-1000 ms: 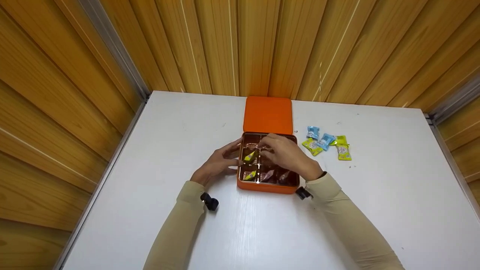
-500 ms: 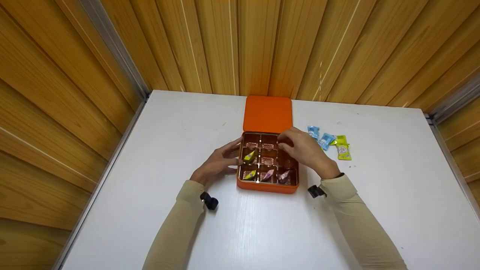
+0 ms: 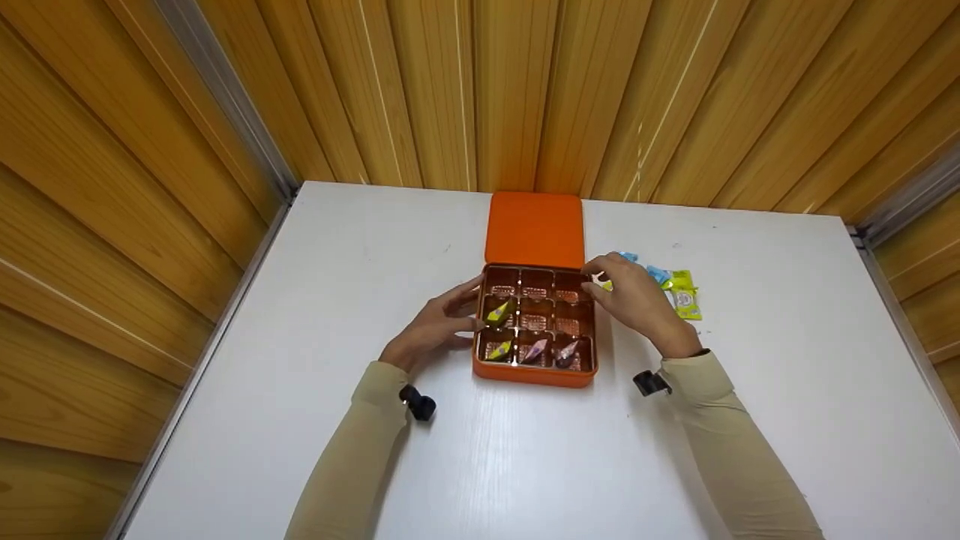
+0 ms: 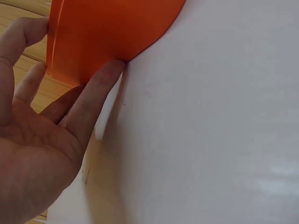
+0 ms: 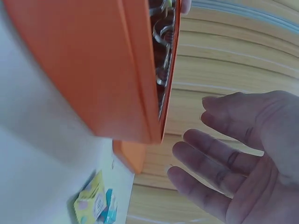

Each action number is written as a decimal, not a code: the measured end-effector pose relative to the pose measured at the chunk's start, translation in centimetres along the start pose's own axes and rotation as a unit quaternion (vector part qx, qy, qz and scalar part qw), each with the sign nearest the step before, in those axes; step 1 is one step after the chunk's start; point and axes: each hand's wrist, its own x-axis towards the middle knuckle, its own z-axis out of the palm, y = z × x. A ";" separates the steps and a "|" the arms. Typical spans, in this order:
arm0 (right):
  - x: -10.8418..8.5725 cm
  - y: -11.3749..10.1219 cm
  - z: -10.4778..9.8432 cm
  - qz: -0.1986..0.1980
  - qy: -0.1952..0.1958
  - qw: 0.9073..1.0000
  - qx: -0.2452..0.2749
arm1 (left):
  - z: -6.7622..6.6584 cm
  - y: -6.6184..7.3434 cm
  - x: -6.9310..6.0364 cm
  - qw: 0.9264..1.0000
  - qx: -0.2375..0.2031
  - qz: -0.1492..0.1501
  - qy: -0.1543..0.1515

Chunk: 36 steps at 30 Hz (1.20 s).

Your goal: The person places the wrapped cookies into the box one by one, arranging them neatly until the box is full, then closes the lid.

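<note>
Yellow-brown wood-slat walls point(image 3: 427, 90) rise beyond the orange box and to both sides of it. Under the box spreads the white worktop point(image 3: 450, 465). Two khaki sleeves reach up from the near side, the left sleeve point(image 3: 341, 457) to the box's left and the right sleeve point(image 3: 739, 450) to its right. The orange box point(image 3: 534, 376) itself sits upright on the worktop, a brown tray point(image 3: 535, 322) of nine compartments inside it. Its orange lid point(image 3: 534, 229) lies just beyond the box's far edge. The left grip point(image 3: 435, 322), a bare hand, has its fingers spread, their tips touching the box's left wall. The right grip point(image 3: 634, 296) is at the box's far right corner, fingers apart and loosely bent, with nothing in them; the right wrist view shows a gap between it and the box. To the right of the box, partly covered by that hand, lie blue packets point(image 3: 658, 275) and yellow-green packets point(image 3: 683, 304). Inside the box, small yellow-green sweets point(image 3: 498, 311) fill the middle and near compartments of the left column; pinkish sweets point(image 3: 535, 350) occupy the near row's other two.
</note>
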 end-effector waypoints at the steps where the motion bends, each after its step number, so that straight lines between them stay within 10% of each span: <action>1: 0.0 0.2 -0.1 0.002 0.000 1.000 0.001 | 0.0 0.0 0.0 1.000 0.001 -0.001 0.001; 36: -0.6 6.0 0.1 0.102 -0.014 0.994 -0.026 | 0.0 0.1 -0.2 1.000 -0.016 -0.017 0.004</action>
